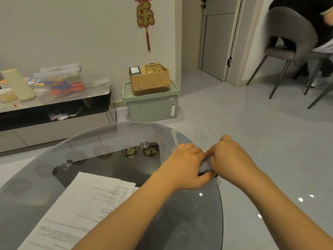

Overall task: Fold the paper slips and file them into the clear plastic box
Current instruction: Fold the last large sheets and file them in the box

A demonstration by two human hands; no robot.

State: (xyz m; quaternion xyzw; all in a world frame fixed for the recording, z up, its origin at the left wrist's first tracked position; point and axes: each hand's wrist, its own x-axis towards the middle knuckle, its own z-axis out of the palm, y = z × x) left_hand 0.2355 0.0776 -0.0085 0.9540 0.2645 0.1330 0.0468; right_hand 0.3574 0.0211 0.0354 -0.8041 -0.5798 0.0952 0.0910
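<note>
My left hand (186,165) and my right hand (232,157) meet at the right edge of the round glass table (93,156). Between them they pinch a small printed paper slip (205,164), mostly hidden by the fingers. The clear plastic box (173,137) stands under and behind my hands; only its far left rim and corner show. Larger white printed sheets (86,204) lie flat on the glass at the near left.
A low cabinet (54,103) with a plastic container (61,80) and a pale cylinder stands at the back left. A green storage bin (151,105) carries a cardboard box (149,80). A grey chair (290,44) with a seated person is at the far right.
</note>
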